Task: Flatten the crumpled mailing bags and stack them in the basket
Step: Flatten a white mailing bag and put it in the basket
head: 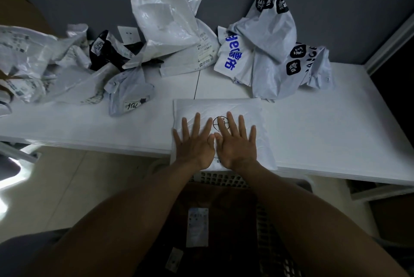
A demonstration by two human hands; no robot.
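Pressing is done on a white bag (224, 107) by the flat, spread left hand (194, 144) and right hand (237, 143); the basket (220, 180) seems barely filled, many crumpled bags (170, 21) left.

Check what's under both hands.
A flattened white mailing bag on the table, under the left hand and right hand. Fingers cover part of its circle logo; the bag's middle is hidden.

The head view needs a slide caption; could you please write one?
Left hand and right hand press a mailing bag flat on the table; crumpled bags behind.
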